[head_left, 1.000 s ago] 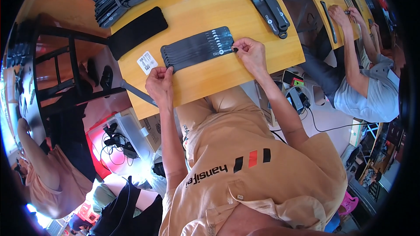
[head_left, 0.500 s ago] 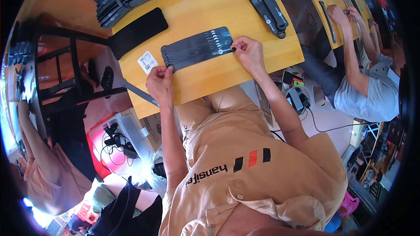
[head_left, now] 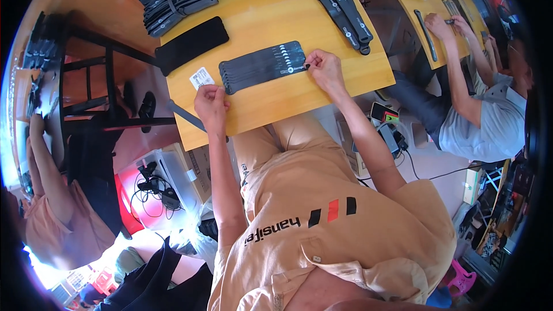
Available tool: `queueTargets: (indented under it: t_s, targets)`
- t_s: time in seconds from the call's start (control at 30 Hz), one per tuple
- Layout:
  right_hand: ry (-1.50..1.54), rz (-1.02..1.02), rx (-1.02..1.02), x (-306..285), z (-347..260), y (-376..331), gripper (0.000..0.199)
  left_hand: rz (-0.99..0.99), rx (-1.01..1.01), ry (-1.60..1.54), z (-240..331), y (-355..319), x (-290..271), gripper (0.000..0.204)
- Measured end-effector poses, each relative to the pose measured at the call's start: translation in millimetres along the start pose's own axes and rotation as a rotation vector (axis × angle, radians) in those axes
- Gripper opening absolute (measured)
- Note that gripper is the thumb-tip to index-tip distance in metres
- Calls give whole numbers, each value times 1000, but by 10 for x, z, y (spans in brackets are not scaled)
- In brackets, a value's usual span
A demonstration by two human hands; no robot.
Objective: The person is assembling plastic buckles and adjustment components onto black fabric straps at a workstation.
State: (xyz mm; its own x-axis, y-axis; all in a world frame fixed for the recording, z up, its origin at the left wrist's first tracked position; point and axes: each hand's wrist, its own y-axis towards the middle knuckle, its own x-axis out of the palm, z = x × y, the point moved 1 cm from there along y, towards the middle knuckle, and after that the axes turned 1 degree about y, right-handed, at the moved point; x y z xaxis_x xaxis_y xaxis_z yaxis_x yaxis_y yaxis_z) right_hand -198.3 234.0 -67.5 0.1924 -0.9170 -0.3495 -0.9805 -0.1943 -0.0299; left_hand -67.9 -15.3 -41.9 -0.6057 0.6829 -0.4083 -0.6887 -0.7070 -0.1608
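Strap stack (head_left: 250, 69), flat and dark grey, edges fanned in even steps, lies on the yellow table (head_left: 271, 14), with white marks repeated near its right end and small lettering on the nearest strap. Right hand (head_left: 324, 72) pinches a black tip at that end; left hand (head_left: 211, 105), fingertips bunched, sits beside the other end, any hold unclear. Around: white label (head_left: 201, 77) with dark print, plain black pouch (head_left: 193, 46), white-printed straps (head_left: 345, 17)

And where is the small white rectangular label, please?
In the head view, the label lies on the yellow wooden table, at left, between the flat black oblong piece and the left hand.
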Motion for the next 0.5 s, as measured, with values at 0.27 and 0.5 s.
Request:
queueTargets:
  t_s: [0.27,0.5]
  targets:
    - [-36,-14,-314,85,-370,-494,8,290,65,-337,-181,-598,-794,11]
    - [-345,-351,-936,943,-725,-1198,36,416,-123,-478,-699,-1113,-1028,14]
